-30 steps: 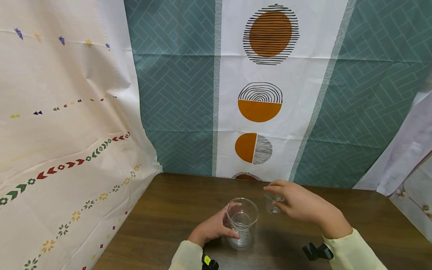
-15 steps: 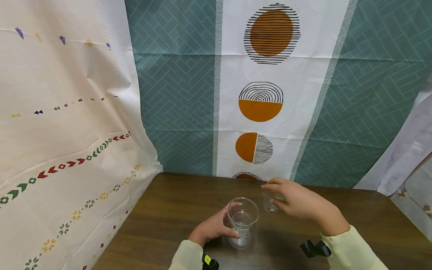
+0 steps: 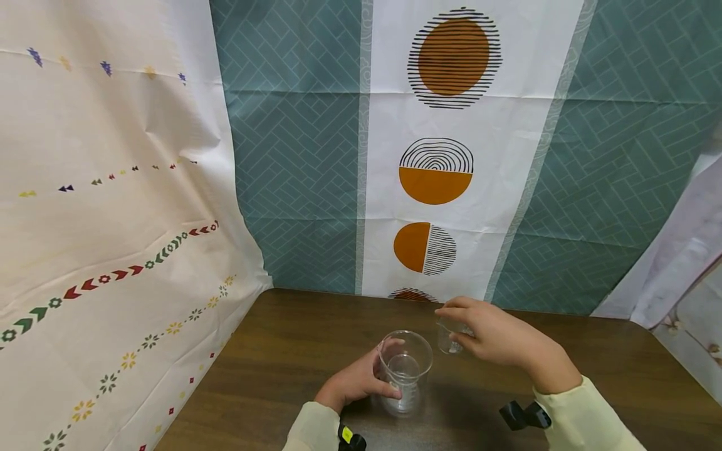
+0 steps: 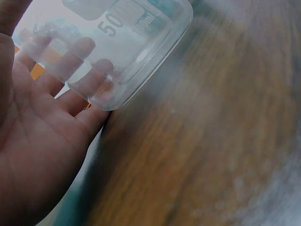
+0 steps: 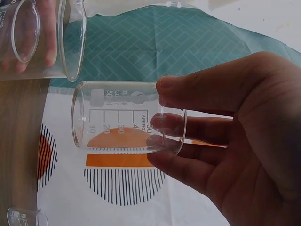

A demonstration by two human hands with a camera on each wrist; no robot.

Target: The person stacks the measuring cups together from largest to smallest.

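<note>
My left hand grips the side of a large clear beaker standing upright, and a smaller glass beaker shows inside it in the right wrist view. The left wrist view has fingers behind the large beaker's wall. To the right of its rim, my right hand holds a small beaker. Thumb and fingers pinch that beaker near its rim in the right wrist view, where its 50 ml scale is visible. It looks empty.
Another small glass stands at the lower left of the right wrist view. The brown wooden table meets a teal and white patterned cloth at the back. A cream printed cloth hangs on the left.
My right hand has shifted slightly left with the small beaker, closer to the large one. My left hand and the large beaker have stayed in place.
</note>
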